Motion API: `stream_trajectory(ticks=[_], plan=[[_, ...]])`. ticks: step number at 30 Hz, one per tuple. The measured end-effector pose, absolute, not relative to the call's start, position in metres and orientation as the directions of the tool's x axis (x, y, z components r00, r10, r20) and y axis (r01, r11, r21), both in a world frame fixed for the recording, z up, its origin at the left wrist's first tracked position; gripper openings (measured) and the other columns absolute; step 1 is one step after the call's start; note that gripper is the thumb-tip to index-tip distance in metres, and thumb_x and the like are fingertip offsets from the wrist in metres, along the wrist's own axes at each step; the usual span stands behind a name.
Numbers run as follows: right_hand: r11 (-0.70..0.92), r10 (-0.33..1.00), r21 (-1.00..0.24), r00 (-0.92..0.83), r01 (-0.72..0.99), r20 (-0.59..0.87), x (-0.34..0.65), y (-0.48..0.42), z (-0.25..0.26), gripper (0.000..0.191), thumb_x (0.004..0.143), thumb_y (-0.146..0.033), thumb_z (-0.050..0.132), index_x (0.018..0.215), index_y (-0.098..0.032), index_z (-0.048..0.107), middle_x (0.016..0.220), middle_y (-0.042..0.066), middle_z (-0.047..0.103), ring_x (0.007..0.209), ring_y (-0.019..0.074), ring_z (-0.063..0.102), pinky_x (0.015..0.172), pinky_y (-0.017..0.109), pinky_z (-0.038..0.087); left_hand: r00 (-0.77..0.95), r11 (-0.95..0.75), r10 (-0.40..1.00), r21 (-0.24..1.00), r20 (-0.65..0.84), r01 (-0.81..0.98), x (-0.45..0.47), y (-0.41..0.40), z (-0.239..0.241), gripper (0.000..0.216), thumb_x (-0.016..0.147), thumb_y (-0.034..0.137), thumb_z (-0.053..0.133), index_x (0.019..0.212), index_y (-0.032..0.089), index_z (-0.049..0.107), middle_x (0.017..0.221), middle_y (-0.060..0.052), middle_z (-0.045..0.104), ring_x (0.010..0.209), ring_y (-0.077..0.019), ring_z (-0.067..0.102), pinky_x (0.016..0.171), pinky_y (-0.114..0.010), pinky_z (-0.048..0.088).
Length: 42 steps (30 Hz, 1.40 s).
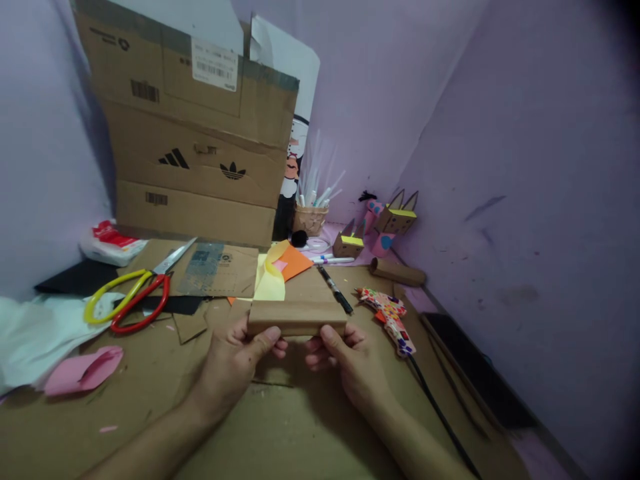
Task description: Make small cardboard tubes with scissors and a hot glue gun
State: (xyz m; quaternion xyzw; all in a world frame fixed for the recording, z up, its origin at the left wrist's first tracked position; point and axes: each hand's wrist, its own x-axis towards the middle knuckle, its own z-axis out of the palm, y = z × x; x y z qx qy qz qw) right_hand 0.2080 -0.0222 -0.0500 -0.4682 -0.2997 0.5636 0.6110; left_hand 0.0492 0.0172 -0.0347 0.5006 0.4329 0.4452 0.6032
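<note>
Beyond the grip, against the back wall, stands a stack of cardboard boxes (195,133), the largest thing in view. Under the grip lies the worktop (300,433), covered with flat cardboard sheets.

The work in hand looks like the bending of a cardboard piece (297,315). The left hand (235,357) and the right hand (350,360) each close on one end of its near, rounded edge. The thumbs press on the front and the fingers are curled beneath. So the grip is clamped on the piece from both sides. The piece sits right in the grip, raised a little off the worktop, and its far part runs flat away from the hands. Any sharper fold would seem to call for even thumb pressure along the whole edge, so that the bend stays straight.

Left of the grip and a little beyond it lie scissors (135,297) with one yellow and one red handle. Nearer on that side lies a pink paper scrap (83,370). Just right of the grip rests a glue gun (390,317) with a patterned cover, its cord trailing back past the right wrist. Just beyond the piece lie yellow and orange paper (277,270) and a black pen (335,290). Farther right of these is a cardboard roll (397,272).
</note>
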Motion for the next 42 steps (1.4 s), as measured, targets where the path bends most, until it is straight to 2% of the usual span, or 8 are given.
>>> stream_trajectory(ticks=[3,8,20,24,28,34,39,42], plan=[[-0.193,0.973,-0.881,0.032,-0.432,-0.228,0.213,-0.02,-0.052,0.039,0.059,-0.047,0.077,0.069,-0.011,0.066,0.057,0.004,0.069,0.036,0.0111,0.06,0.034,0.019,0.049,0.303,0.16,0.944,0.984,-0.129,-0.079,0.048,0.02,-0.035,0.013,0.06,0.026,0.074,0.063,0.014,0.069,0.055,-0.001,0.069,0.052,-0.0116,0.061,0.052,-0.018,0.048],[-0.136,0.973,-0.888,0.108,-0.439,-0.202,0.207,-0.021,-0.053,0.036,0.054,-0.042,0.081,0.061,-0.011,0.066,0.049,0.001,0.065,0.039,0.0109,0.06,0.041,0.02,0.052,0.442,0.23,0.888,0.955,-0.127,-0.188,0.05,0.019,-0.044,0.024,0.066,0.033,0.074,0.078,0.014,0.07,0.069,-0.003,0.072,0.062,-0.0129,0.063,0.061,-0.021,0.05],[-0.116,0.982,-0.922,0.097,-0.369,-0.162,0.226,-0.02,-0.044,0.038,0.069,-0.048,0.07,0.06,-0.015,0.053,0.037,-0.005,0.056,0.025,0.0065,0.049,0.029,0.012,0.036,0.314,0.134,0.941,0.991,-0.13,0.008,0.046,0.023,-0.033,0.022,0.064,0.032,0.072,0.072,0.013,0.067,0.057,-0.001,0.062,0.049,-0.0109,0.053,0.043,-0.018,0.04],[0.003,0.978,-0.945,0.197,-0.327,-0.065,0.22,-0.021,-0.052,0.037,0.068,-0.047,0.071,0.062,-0.015,0.053,0.038,-0.006,0.054,0.033,0.0096,0.056,0.038,0.016,0.043,0.401,0.067,0.916,0.993,-0.021,-0.1,0.047,0.022,-0.039,0.016,0.07,0.031,0.068,0.071,0.015,0.067,0.095,-0.006,0.061,0.071,-0.0146,0.058,0.058,-0.024,0.051],[0.061,0.973,-0.945,0.232,-0.322,-0.016,0.215,-0.023,-0.055,0.037,0.07,-0.048,0.069,0.063,-0.015,0.053,0.036,-0.008,0.05,0.036,0.0099,0.059,0.041,0.015,0.043,0.362,-0.022,0.931,0.998,0.041,-0.057,0.049,0.018,-0.033,0.016,0.072,0.03,0.064,0.066,0.016,0.067,0.092,-0.006,0.056,0.076,-0.0176,0.057,0.058,-0.025,0.052],[-0.198,0.967,-0.879,0.057,-0.434,-0.247,0.223,-0.022,-0.041,0.046,0.063,-0.058,0.07,0.073,-0.016,0.054,0.041,-0.004,0.06,0.031,0.013,0.057,0.031,0.019,0.045,0.378,-0.227,0.91,0.968,0.171,0.111,0.043,0.021,-0.024,0.008,0.069,0.023,0.065,0.072,0.018,0.072,0.099,-0.007,0.062,0.096,-0.0236,0.056,0.08,-0.027,0.047],[-0.15,0.973,-0.892,0.099,-0.426,-0.211,0.219,-0.021,-0.045,0.044,0.062,-0.055,0.073,0.066,-0.015,0.054,0.046,0.0,0.064,0.034,0.0122,0.059,0.035,0.019,0.048,0.471,0.1,0.882,0.982,-0.012,-0.163,0.043,0.024,-0.036,0.025,0.074,0.031,0.064,0.094,0.018,0.071,0.116,-0.008,0.059,0.102,-0.0254,0.056,0.089,-0.035,0.045],[-0.07,0.98,-0.92,0.147,-0.386,-0.136,0.215,-0.023,-0.052,0.043,0.063,-0.055,0.072,0.066,-0.014,0.058,0.053,0.004,0.067,0.041,0.0154,0.063,0.043,0.025,0.053,0.453,0.091,0.892,0.973,0.016,-0.214,0.044,0.022,-0.04,0.02,0.076,0.027,0.063,0.09,0.018,0.073,0.12,-0.007,0.059,0.107,-0.0256,0.054,0.096,-0.037,0.041]])
